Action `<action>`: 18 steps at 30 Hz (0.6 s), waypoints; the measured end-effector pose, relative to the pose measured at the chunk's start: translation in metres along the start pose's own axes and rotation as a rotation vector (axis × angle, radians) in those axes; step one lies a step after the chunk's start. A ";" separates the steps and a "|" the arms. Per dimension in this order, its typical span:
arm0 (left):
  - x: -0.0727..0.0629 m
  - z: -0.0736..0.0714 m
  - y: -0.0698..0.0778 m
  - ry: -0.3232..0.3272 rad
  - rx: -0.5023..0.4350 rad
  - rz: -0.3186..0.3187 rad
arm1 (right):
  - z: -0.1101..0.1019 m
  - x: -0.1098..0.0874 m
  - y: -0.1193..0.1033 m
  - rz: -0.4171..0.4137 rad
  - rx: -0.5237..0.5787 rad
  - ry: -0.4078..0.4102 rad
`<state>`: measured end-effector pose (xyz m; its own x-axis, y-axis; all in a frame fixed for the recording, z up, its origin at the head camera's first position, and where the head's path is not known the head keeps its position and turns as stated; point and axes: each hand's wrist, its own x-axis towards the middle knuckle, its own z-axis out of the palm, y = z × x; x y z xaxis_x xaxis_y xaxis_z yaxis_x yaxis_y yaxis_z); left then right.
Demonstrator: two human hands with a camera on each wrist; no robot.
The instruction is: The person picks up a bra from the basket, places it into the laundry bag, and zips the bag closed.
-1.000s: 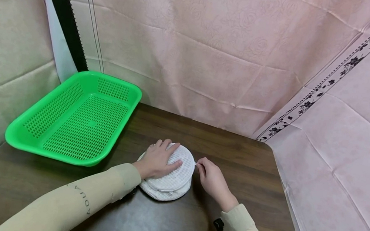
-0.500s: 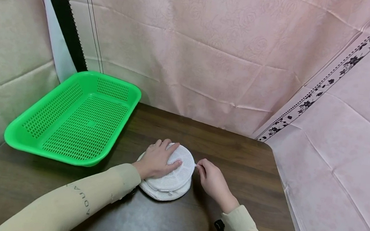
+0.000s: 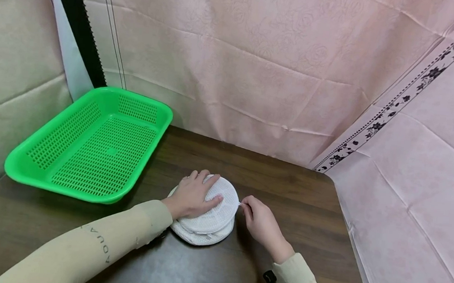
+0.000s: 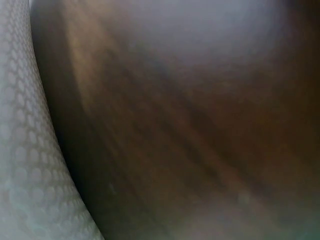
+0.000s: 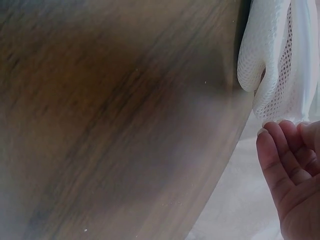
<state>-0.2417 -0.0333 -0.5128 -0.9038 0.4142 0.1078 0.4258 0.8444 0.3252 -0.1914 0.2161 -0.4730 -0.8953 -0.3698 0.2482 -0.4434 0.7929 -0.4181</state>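
A round white mesh laundry bag lies flattened in layers on the brown table. My left hand rests on top of it with the fingers spread. At the bag's right edge, my right hand pinches a small white tab between thumb and fingers; the tab itself is mostly covered. In the right wrist view, the fingertips of the right hand meet the end of the folded mesh bag. Only a strip of the bag's mesh shows in the left wrist view, and the left hand is out of it.
A green plastic basket with slotted walls stands at the left of the wood-grain table. Pale cloth hangs behind the table and on both sides. A dark wrist device sits by the right sleeve.
My right hand has shifted very slightly toward me, with its pinch kept at the bag's edge. The left hand and the bag stay practically where they were.
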 end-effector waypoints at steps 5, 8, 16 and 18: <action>0.000 0.000 0.001 0.004 -0.001 -0.001 | 0.000 -0.002 -0.001 -0.016 -0.005 0.019; 0.000 -0.002 0.002 0.002 -0.013 -0.002 | 0.000 -0.003 -0.001 -0.030 -0.007 0.026; 0.000 -0.001 0.000 0.009 -0.011 -0.004 | -0.002 -0.004 -0.006 -0.009 -0.008 -0.007; 0.000 0.000 -0.001 0.008 -0.011 -0.005 | -0.003 -0.004 -0.007 -0.011 -0.007 -0.004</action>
<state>-0.2424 -0.0336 -0.5129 -0.9061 0.4074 0.1140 0.4210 0.8426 0.3357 -0.1842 0.2134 -0.4684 -0.8905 -0.3805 0.2493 -0.4530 0.7921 -0.4091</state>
